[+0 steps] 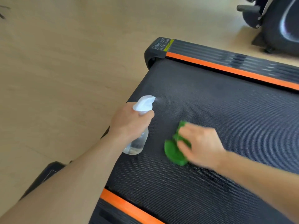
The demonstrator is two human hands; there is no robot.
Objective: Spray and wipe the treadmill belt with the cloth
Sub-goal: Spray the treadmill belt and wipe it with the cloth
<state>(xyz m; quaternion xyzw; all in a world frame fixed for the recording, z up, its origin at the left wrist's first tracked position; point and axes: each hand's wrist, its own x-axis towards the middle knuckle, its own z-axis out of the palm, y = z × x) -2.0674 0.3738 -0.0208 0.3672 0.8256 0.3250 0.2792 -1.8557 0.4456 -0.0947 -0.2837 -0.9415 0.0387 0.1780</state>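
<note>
Two hands are at work here. Left hand (129, 122) has its grip curled round the neck of a clear spray bottle (137, 143), a finger on the white trigger, and a faint mist leaves the nozzle toward the far part of the treadmill belt (226, 102). Right hand (199, 146) presses a green cloth (173, 152) flat against the belt, its fingers bent over the bunched fabric, just beside the bottle.

To do this step well, I would judge it best to keep the nozzle low and angled along the belt so the mist lands on the dark weave and not on the floor (56, 62), then draw the cloth through the wet patch in overlapping strokes toward the end cap (158, 47).

Orange strips (226, 68) edge the belt on both sides, with ribbed side rails beyond them. Another dark exercise machine (278, 21) stands well apart at the top right. Nothing lies on the belt ahead of the cloth
</note>
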